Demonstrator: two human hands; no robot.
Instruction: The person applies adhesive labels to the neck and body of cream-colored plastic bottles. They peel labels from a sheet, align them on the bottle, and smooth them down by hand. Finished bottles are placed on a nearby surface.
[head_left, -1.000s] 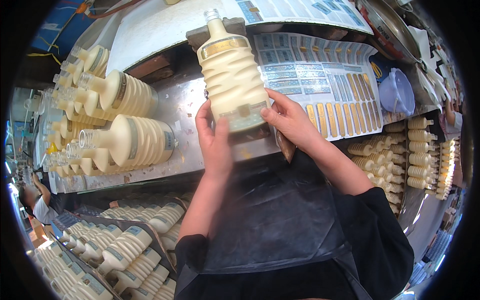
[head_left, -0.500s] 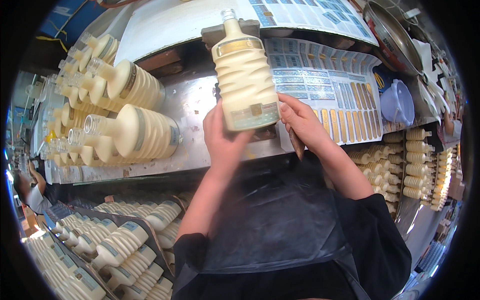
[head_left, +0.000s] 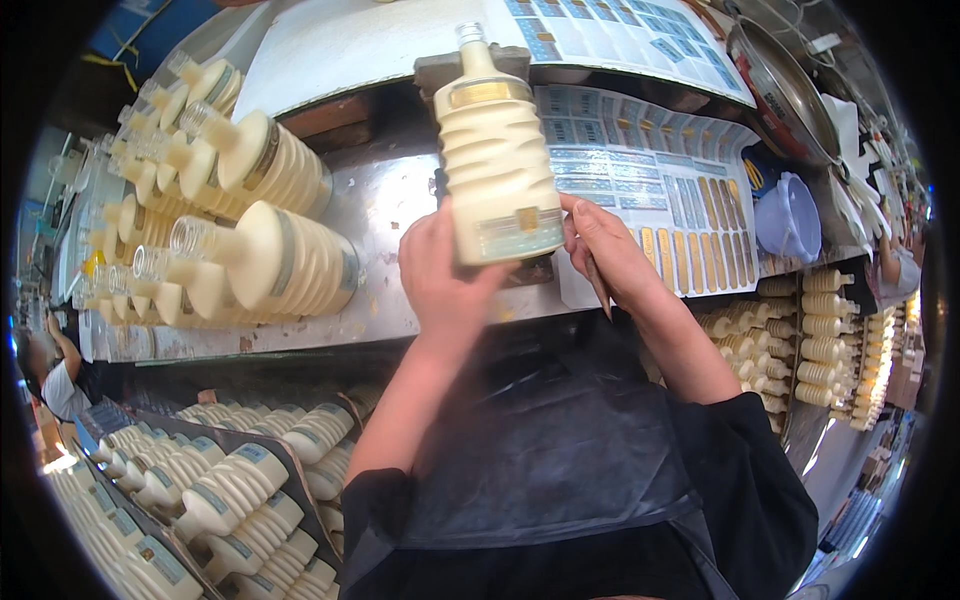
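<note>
In front of me a cream bottle [head_left: 497,165] with wavy ridges lies with its clear neck pointing away, resting on a grey block [head_left: 436,72]. It carries a gold band at the shoulder and a pale label with a gold patch near its base. My left hand [head_left: 445,265] is closed around the left side of the base, its fingers partly blurred and hidden under it. My right hand [head_left: 610,250] touches the base's right edge with its fingertips and also grips a thin, brown, pointed tool [head_left: 598,283]. Right of the bottle lies a sheet of gold and silver decals [head_left: 650,190].
Similar bottles [head_left: 290,260] are stacked on their sides at the table's left. More fill racks [head_left: 240,485] at lower left and shelves [head_left: 830,330] at right. A lilac bucket [head_left: 790,215] and a large metal basin [head_left: 785,85] stand right. Another decal sheet [head_left: 630,35] lies behind.
The bottle has turned slightly about its long axis, its gold label patch shifting right. Both hands remain at its base. The whole view has shifted a little.
</note>
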